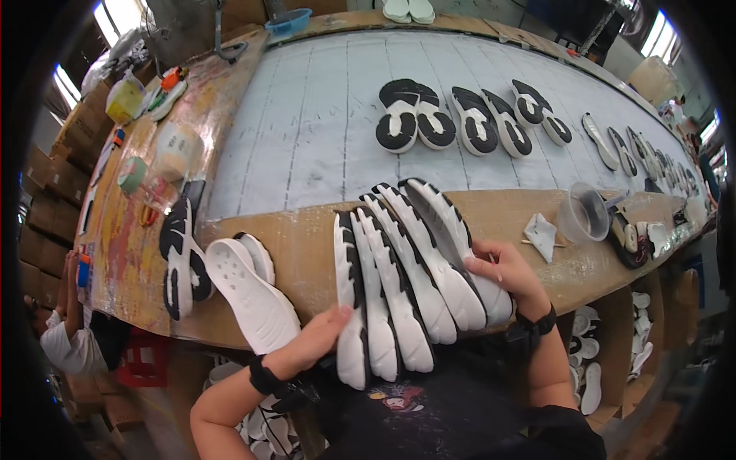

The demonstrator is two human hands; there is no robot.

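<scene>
Between my two hands stands a row of several white-and-black shoe soles (395, 307), side by side on edge and fanned out at their far ends. My left hand (323, 334) is closed against the outermost sole on the left, near its heel. At the other end my right hand (507, 270) grips the last sole, its thumb over the inner side. The fingers under the row are hidden. Left of the row a plain white sole (253, 299) lies on the cardboard edge, overlapping a smaller white one. Next to it a pair of black-and-white soles (180, 257) rests bottom up.
Pairs of finished-looking soles (418, 123) lie on the white lined belt (307, 123) ahead, continuing rightward. A clear plastic tub (584, 215) and a small white cloth (541, 236) sit at the right. A jar (146, 184) stands left. Below are bins of soles (590, 387). Another person (73, 337) is far left.
</scene>
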